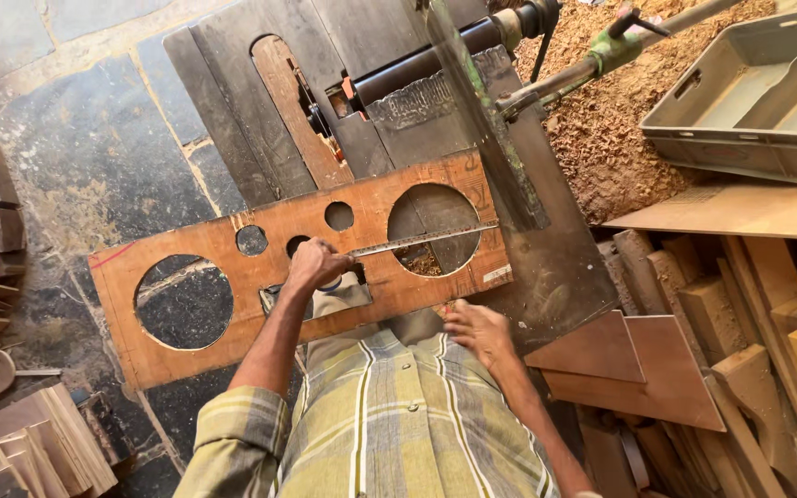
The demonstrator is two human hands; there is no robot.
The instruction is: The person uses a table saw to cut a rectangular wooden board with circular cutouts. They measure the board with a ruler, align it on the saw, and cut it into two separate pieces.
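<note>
Left hand [315, 265] holding tape measure [422, 240], grey crate [758, 92] seemingly empty

I see a long brown plywood board [232, 277] with several round cutouts, two large and three small, lying flat and slightly tilted across the saw table. A metal tape measure blade [422, 240] stretches over its right end, spanning the big hole.

Board w/ holes on saw table, worker behind it.
Board [232, 277] lies across table [343, 55]; tape measure [417, 242] on board; sawdust heap [601, 138] & crate [749, 92] to right.
</note>
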